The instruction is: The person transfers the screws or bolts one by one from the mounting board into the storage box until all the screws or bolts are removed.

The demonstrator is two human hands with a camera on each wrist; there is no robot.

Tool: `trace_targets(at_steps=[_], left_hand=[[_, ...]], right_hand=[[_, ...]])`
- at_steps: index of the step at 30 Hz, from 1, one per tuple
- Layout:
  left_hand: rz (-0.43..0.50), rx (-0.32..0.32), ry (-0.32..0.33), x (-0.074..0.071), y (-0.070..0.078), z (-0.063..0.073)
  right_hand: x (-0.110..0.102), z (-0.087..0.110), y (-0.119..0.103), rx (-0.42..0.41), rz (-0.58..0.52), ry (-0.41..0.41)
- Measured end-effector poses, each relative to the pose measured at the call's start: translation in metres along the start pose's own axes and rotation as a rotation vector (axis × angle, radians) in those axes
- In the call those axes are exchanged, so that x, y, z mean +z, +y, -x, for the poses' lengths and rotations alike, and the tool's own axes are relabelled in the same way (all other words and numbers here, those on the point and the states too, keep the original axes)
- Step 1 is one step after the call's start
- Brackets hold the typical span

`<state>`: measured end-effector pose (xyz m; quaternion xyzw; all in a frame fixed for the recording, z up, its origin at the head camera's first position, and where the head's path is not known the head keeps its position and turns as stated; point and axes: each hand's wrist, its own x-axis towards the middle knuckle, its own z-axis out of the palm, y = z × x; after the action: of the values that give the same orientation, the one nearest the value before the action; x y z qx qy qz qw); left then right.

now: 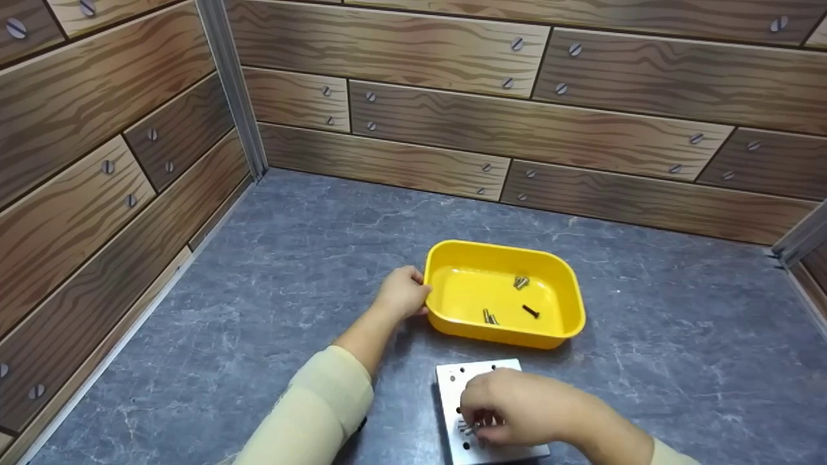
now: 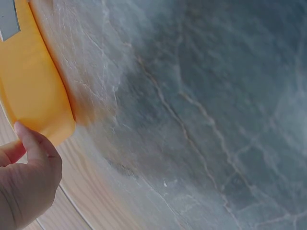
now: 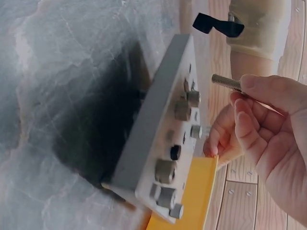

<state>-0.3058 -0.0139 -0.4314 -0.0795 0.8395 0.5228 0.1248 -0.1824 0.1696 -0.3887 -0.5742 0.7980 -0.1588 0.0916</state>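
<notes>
My left hand (image 1: 402, 294) holds the left rim of a yellow plastic tray (image 1: 510, 334), thumb and fingers at its edge. Inside the tray lie a black screw (image 1: 530, 311) and several silver bolts (image 1: 521, 283). In front of the tray is a silver metal plate (image 1: 453, 373) with rows of holes. Over the plate, my right hand (image 1: 523, 403) pinches a threaded bolt (image 3: 225, 82) between thumb and fingers, its threaded end sticking out in the right wrist view. Several bolt heads, one a black bolt head (image 3: 175, 152), stand up from the plate (image 3: 158, 110) there.
The grey marbled tabletop (image 1: 291, 258) spreads around the tray. Wood-patterned panels wall it in at the back (image 1: 400, 110) and at the left (image 1: 84, 245), with a metal corner post (image 1: 236, 90) between them. A black clip-like piece (image 3: 218, 25) sits by the left sleeve.
</notes>
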Motion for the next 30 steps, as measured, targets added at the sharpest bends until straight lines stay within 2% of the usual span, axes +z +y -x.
trace_targets(at_steps=[6, 12, 21, 30], left_hand=[[0.004, 0.01, 0.005, -0.001, 0.0, 0.001], [-0.001, 0.006, 0.008, 0.0, 0.0, 0.001], [-0.007, 0.001, 0.008, 0.0, -0.001, 0.0], [0.002, -0.022, -0.001, 0.001, 0.0, -0.002]], right_hand=[[-0.012, 0.005, 0.007, 0.073, -0.112, 0.018], [-0.022, 0.013, 0.019, 0.178, -0.14, 0.096], [-0.033, 0.024, 0.054, 0.451, -0.159, 0.32], [-0.038, 0.033, 0.09, 0.782, -0.185, 0.44]])
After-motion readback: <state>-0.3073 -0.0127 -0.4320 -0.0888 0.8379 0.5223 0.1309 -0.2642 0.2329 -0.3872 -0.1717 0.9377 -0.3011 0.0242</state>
